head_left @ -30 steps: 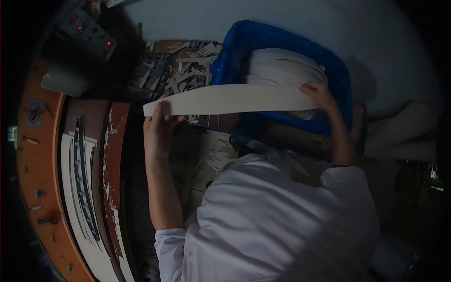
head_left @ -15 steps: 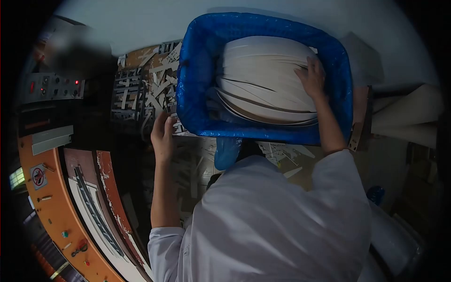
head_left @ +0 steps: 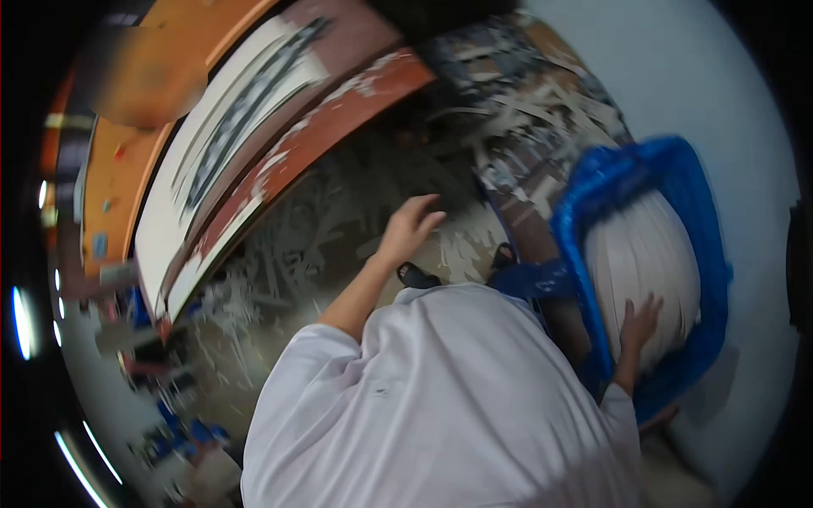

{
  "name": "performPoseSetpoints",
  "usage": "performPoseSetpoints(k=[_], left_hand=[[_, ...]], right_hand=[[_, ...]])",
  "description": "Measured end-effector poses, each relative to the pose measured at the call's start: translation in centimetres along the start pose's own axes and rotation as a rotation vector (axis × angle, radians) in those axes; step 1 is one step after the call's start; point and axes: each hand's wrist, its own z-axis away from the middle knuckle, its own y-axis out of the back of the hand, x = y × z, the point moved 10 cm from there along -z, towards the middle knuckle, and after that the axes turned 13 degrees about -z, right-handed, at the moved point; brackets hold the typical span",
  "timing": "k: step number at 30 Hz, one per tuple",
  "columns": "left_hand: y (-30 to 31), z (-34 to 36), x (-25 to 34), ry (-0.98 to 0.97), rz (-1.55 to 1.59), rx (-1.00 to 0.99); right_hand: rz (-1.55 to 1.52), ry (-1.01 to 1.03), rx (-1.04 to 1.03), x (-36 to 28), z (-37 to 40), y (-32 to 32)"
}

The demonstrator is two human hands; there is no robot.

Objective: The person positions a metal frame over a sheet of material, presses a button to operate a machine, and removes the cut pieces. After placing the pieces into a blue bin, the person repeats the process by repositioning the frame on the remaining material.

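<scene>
My right hand (head_left: 640, 326) lies with fingers spread on a bulging stack of thin, off-white sheets (head_left: 639, 254). The stack sits inside a bin lined with blue plastic (head_left: 716, 305), at the right of the view. My left hand (head_left: 411, 227) hangs in the air over the floor, in front of my body. Its fingers are loosely bent and apart, with nothing between them. What lies under the top layers of the stack is hidden.
Pale offcut strips (head_left: 542, 106) cover a low surface beyond the bin. More scraps (head_left: 296, 224) litter the floor around my sandals (head_left: 417, 275). A machine with an orange panel (head_left: 165, 25) and a red-brown scrap-strewn ledge (head_left: 356, 106) runs along the left. A pale wall (head_left: 677, 76) stands at right.
The view has swung left, so the bin now appears at the right and the machine nearer the middle. My right hand stays on the stack. My left hand is now over the floor.
</scene>
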Motion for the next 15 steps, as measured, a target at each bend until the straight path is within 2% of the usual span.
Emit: performPoseSetpoints(k=[1, 2, 4, 6, 9, 11, 12, 15], left_hand=[[0.7, 1.1, -1.5, -0.002, 0.009, 0.003], [1.7, 2.2, -3.0, -0.037, -0.01, 0.041], [4.8, 4.2, -4.8, -0.024, 0.068, 0.076], [9.4, 6.0, -4.6, -0.055, 0.189, 0.084], [21.6, 10.4, 0.7, -0.382, 0.369, 0.271], [30.6, 15.5, 5.6, -0.685, 0.405, 0.406], [34.7, 18.8, 7.6, -0.894, 0.408, 0.543], [40.4, 26.0, 8.5, -1.049, 0.376, 0.764]], right_hand=[[0.092, -0.09, -0.057, -1.1, -0.3, 1.0], [0.037, -0.135, -0.103, -2.5, -0.8, 2.1], [-0.042, -0.151, -0.033, -7.4, -2.4, 5.1], [-0.301, 0.028, 0.008, -17.0, -4.4, 6.2], [-0.652, 0.261, 0.029, -31.5, -4.3, 8.6], [-0.713, 0.59, 0.029, -47.8, 0.4, 9.2], [-0.714, 0.723, -0.014, -54.5, 2.5, 8.4], [-0.711, 1.093, -0.183, -72.7, 11.1, 8.2]])
